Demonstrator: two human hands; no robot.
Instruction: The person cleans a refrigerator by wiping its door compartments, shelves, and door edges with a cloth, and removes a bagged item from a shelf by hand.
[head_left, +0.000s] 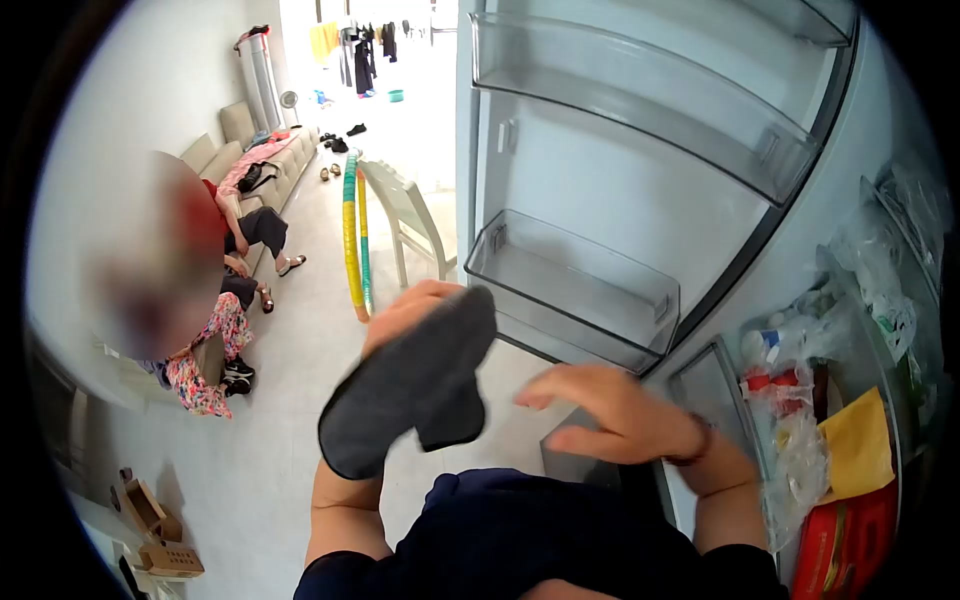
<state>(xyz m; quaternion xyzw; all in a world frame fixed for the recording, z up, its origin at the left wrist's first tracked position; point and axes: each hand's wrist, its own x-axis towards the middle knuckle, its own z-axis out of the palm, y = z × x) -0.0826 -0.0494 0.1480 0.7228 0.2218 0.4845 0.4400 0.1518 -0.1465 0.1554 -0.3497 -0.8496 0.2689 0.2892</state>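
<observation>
My left hand [412,305] grips a dark grey, mitt-shaped cloth [400,385] and is mostly hidden behind it; only the back of the hand and some fingers show above its upper edge. The cloth has a wide curved body and a short stub pointing down and right. To the right of it, my right hand [605,412] is empty, its thumb and fingers apart and slightly blurred. This hand hovers below the open fridge door [590,160], apart from the cloth. Clear door shelves [575,280] line the door's inner side.
On the right, the fridge interior holds plastic bags [800,450], a yellow packet [857,445] and a red box [850,545]. A pale chair [408,215] and a hula hoop [350,235] stand ahead. People sit along the left, near a sofa [290,155]; cardboard boxes [150,510] lie lower left.
</observation>
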